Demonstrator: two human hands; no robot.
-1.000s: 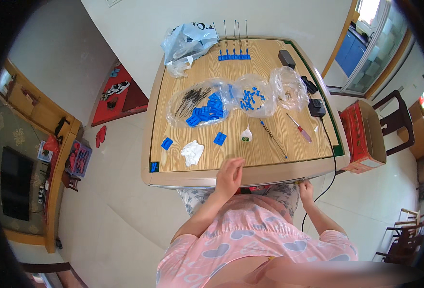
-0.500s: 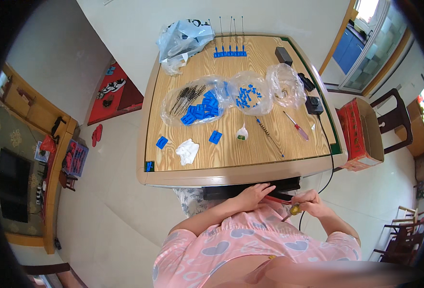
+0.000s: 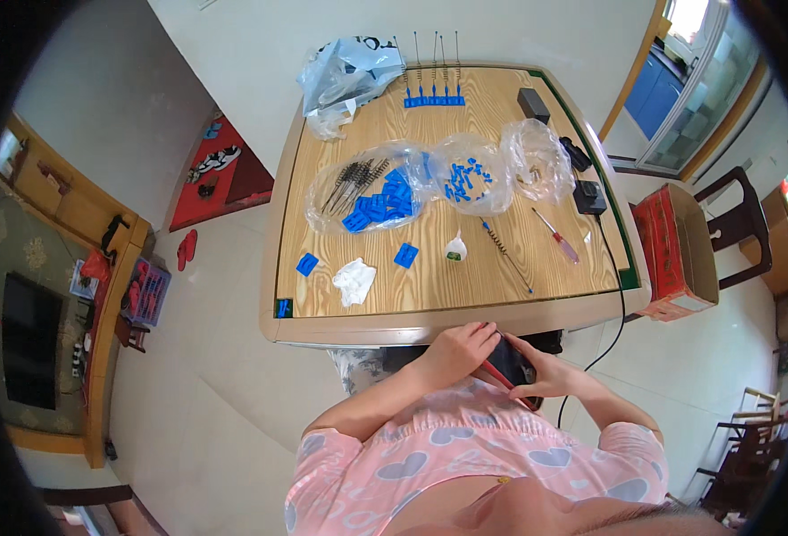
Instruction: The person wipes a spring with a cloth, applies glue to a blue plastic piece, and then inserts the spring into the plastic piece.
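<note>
Low at the table's near edge, a black pouch with red edging point(image 3: 517, 359) rests against my lap, partly hidden by my hands. My left hand point(image 3: 459, 355) is closed on its left side with the fingers bent together. Across its right side, my right hand point(image 3: 547, 372) grips with thumb and fingers spread to the two edges. On the table above them lie a spring-like rod with blue ends point(image 3: 506, 255) and a screwdriver with a pinkish handle point(image 3: 557, 236). A blue plastic block point(image 3: 404, 255) and a crumpled white tissue point(image 3: 354, 281) lie to the left.
Clear bags hold black spring rods point(image 3: 351, 183) with blue blocks point(image 3: 381, 207), and small blue pieces point(image 3: 462, 181). Several rods stand in a blue strip point(image 3: 434, 102) at the back. A black cable point(image 3: 623, 308) drops past the right edge, near a red carton point(image 3: 666, 255).
My right hand has let go of the yellow-handled tool, which is out of sight now, and moved left onto the pouch. My left hand has shifted slightly upward.
</note>
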